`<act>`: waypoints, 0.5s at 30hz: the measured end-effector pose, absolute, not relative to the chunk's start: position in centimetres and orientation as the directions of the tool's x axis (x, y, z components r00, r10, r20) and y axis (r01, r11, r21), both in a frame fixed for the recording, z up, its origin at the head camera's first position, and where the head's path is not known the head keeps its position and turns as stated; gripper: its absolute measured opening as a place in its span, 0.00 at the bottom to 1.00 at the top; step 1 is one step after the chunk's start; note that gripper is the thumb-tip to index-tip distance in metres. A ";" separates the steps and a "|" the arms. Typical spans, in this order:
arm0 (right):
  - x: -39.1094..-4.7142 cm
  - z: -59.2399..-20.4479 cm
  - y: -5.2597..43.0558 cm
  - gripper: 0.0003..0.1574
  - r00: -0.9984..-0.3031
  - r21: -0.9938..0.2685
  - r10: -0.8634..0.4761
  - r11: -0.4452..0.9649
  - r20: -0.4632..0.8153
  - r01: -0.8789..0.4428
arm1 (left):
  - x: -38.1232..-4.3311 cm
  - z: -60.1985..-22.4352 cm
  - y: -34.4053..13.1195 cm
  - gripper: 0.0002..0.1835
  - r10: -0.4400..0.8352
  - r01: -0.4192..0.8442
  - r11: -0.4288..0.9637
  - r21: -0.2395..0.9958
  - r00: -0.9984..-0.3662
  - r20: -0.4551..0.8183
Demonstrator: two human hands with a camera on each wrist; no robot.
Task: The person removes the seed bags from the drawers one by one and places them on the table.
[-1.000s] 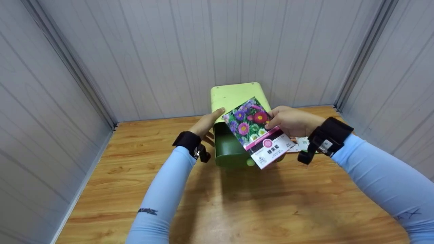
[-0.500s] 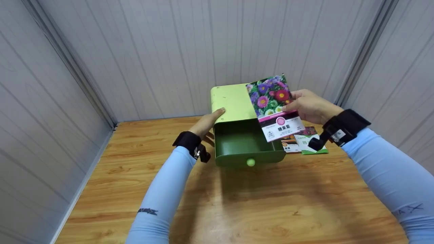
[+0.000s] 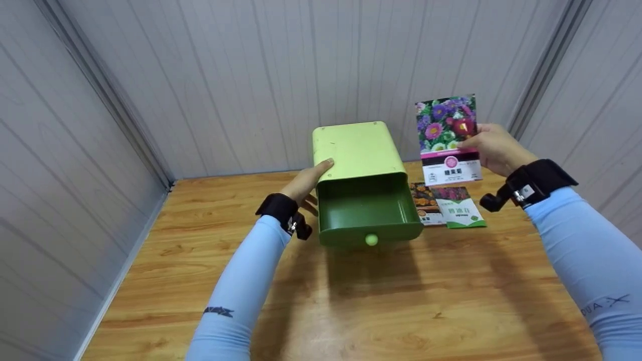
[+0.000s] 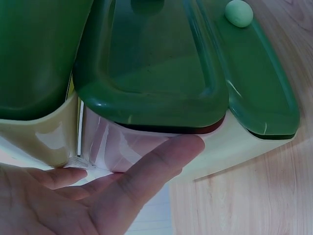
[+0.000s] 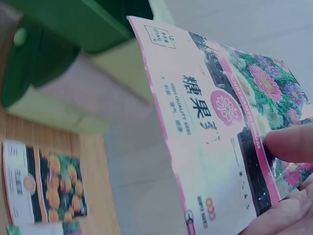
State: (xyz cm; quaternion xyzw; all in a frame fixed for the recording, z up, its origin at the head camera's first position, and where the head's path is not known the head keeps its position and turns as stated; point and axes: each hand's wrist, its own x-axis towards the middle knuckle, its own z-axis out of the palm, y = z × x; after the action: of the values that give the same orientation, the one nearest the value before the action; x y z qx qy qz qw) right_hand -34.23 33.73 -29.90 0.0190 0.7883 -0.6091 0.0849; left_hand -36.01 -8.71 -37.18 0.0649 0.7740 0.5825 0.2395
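Observation:
A pale green drawer box point(image 3: 358, 148) stands near the back wall, its dark green top drawer point(image 3: 371, 234) pulled out toward me with nothing inside. Against the box's left side rests my left hand point(image 3: 305, 186), thumb lying over the top edge. In the left wrist view its straight thumb point(image 4: 161, 161) touches the box's side, beside stacked green drawer fronts point(image 4: 156, 63). My right hand point(image 3: 501, 149) pinches a flower seed packet point(image 3: 451, 165) by its right edge, thumb in front, raised right of the box. The right wrist view shows the packet's printed front point(image 5: 181, 98).
Two more seed packets lie on the wooden table point(image 3: 371, 311) right of the box: one with orange flowers point(image 3: 426, 200), one white and green point(image 3: 459, 213). Pale panel walls point(image 3: 241, 90) rise behind and at both sides.
My right hand has carried the seed packet from in front of the drawer to the right and up, turning it more upright. The left hand stays on the box.

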 end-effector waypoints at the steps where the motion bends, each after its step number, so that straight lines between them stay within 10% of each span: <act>1: -34.4 -30.1 34.3 0.26 -0.986 -0.953 -0.054 0.268 -0.159 0.139 | -36.0 -37.2 -8.7 0.49 0.380 -0.180 0.312 0.933 -0.876 -0.296; 15: -34.9 -34.8 39.1 0.36 -0.985 -0.820 0.127 0.548 -0.114 0.165 | -36.3 -37.5 -8.4 0.53 0.372 -0.196 0.311 0.930 -0.876 -0.308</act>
State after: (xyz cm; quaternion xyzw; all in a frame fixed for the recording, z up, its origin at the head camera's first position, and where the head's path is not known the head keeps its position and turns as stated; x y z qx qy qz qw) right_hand -34.94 39.14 -34.78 0.0830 0.8794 -0.4683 0.0206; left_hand -36.29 -8.40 -37.47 0.0570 0.7723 0.5842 0.2429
